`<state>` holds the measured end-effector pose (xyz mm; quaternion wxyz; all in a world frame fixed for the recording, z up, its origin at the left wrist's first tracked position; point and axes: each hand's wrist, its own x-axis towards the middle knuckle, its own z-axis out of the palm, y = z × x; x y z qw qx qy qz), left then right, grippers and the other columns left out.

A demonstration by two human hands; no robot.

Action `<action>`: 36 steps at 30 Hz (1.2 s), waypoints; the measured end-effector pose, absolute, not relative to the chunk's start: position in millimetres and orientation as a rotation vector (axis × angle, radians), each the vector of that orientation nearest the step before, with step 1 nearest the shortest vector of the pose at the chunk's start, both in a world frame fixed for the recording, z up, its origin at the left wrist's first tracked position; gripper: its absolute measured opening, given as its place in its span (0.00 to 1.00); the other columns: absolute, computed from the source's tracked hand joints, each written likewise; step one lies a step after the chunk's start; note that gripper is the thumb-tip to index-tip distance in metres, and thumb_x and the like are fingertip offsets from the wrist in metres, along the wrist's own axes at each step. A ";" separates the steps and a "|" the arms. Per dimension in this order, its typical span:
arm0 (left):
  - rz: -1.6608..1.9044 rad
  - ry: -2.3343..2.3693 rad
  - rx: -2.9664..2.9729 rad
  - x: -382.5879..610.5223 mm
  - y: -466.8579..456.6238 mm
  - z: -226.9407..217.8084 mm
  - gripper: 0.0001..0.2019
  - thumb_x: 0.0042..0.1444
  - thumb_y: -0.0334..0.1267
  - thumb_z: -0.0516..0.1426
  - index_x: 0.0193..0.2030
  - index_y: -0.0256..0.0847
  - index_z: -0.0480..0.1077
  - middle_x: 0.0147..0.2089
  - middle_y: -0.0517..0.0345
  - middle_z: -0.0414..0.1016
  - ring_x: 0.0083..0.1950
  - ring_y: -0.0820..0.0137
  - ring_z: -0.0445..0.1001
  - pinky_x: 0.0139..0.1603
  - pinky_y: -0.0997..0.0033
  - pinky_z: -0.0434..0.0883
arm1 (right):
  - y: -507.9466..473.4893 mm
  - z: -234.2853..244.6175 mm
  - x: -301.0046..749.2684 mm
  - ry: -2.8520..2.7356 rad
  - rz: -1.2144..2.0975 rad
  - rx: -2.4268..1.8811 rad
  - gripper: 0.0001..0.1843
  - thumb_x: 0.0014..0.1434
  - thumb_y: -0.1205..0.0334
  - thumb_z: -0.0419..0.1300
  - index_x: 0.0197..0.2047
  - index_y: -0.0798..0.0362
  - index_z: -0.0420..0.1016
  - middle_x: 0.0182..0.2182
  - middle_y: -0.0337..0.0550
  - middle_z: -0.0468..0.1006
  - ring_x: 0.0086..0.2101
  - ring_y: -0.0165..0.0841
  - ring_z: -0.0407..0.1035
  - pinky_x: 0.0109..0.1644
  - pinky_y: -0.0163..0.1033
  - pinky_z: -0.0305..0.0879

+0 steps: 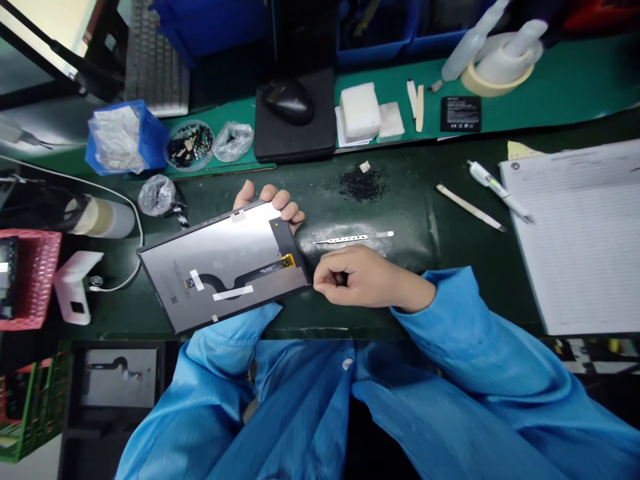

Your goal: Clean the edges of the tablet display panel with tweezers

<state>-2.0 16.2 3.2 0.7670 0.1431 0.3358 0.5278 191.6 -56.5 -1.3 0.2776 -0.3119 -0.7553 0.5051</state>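
Note:
My left hand (280, 201) holds a tablet screen panel (220, 260) from beneath, fingertips showing over its far edge. The panel's silver-grey back faces up, tilted, with a black flex cable (250, 275), strips of white tape and an amber connector patch. Beside the panel's right corner, my right hand (353, 277) is closed, thumb and fingertips pinched together. Whatever it may hold is too small or hidden to make out. Just beyond that hand, metal tweezers (357, 237) lie on the dark green mat.
Black scraps (364, 183) lie in a small heap past the tweezers. A spudger stick (471, 207), a pen (500, 191) and a lined paper pad (580, 247) are to the right. Farther back are a mouse (289, 101), a white foam block (360, 111) and a blue bin (125, 137).

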 end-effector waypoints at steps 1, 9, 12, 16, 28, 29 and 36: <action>1.145 0.725 0.307 -1.7 16.4 3.6 0.27 0.75 0.54 0.37 0.28 0.42 0.59 0.25 0.60 0.60 0.24 0.72 0.64 0.34 0.68 0.69 | -56.3 -0.2 192.3 -2.038 1.370 -0.804 0.06 0.58 0.69 0.62 0.31 0.50 0.76 0.25 0.33 0.76 0.25 0.27 0.66 0.31 0.33 0.62; 1.148 0.752 0.312 -2.1 16.3 3.4 0.27 0.75 0.54 0.37 0.29 0.42 0.60 0.25 0.60 0.61 0.25 0.72 0.65 0.35 0.68 0.70 | -57.4 0.2 191.1 -1.877 1.467 -0.947 0.04 0.61 0.65 0.63 0.33 0.52 0.78 0.26 0.35 0.77 0.26 0.28 0.68 0.31 0.34 0.64; 1.138 0.734 0.311 -3.2 16.5 1.5 0.28 0.75 0.55 0.37 0.28 0.41 0.60 0.25 0.60 0.61 0.24 0.72 0.65 0.34 0.68 0.70 | -56.9 -6.9 187.3 -1.734 1.260 -1.191 0.07 0.65 0.62 0.61 0.39 0.52 0.80 0.31 0.39 0.80 0.29 0.30 0.70 0.35 0.36 0.65; 1.115 0.712 0.309 -0.7 16.4 -1.0 0.28 0.74 0.56 0.37 0.28 0.41 0.58 0.25 0.60 0.60 0.23 0.73 0.64 0.33 0.69 0.69 | -57.8 -14.5 182.3 -1.632 1.352 -1.202 0.13 0.68 0.58 0.59 0.50 0.52 0.81 0.36 0.41 0.82 0.29 0.30 0.70 0.35 0.38 0.67; 1.127 0.679 0.317 -1.1 18.4 -2.1 0.27 0.74 0.55 0.36 0.29 0.42 0.57 0.26 0.61 0.59 0.24 0.72 0.62 0.33 0.70 0.67 | -58.6 -4.1 180.5 -1.763 1.537 -1.211 0.08 0.64 0.61 0.62 0.35 0.52 0.81 0.29 0.37 0.82 0.28 0.29 0.72 0.33 0.35 0.63; 1.134 0.674 0.318 -1.7 18.9 -2.3 0.27 0.74 0.55 0.36 0.29 0.42 0.57 0.26 0.61 0.59 0.24 0.72 0.62 0.33 0.70 0.67 | -58.5 -3.8 181.3 -1.785 1.509 -1.202 0.08 0.64 0.61 0.62 0.35 0.52 0.81 0.29 0.37 0.82 0.28 0.29 0.72 0.33 0.35 0.63; 1.165 0.617 0.310 -5.4 21.2 -2.3 0.27 0.74 0.54 0.36 0.28 0.42 0.58 0.26 0.61 0.59 0.23 0.73 0.63 0.32 0.69 0.68 | -57.4 -8.6 187.7 -1.952 1.294 -1.058 0.07 0.65 0.61 0.63 0.36 0.51 0.81 0.27 0.35 0.80 0.27 0.27 0.70 0.33 0.34 0.61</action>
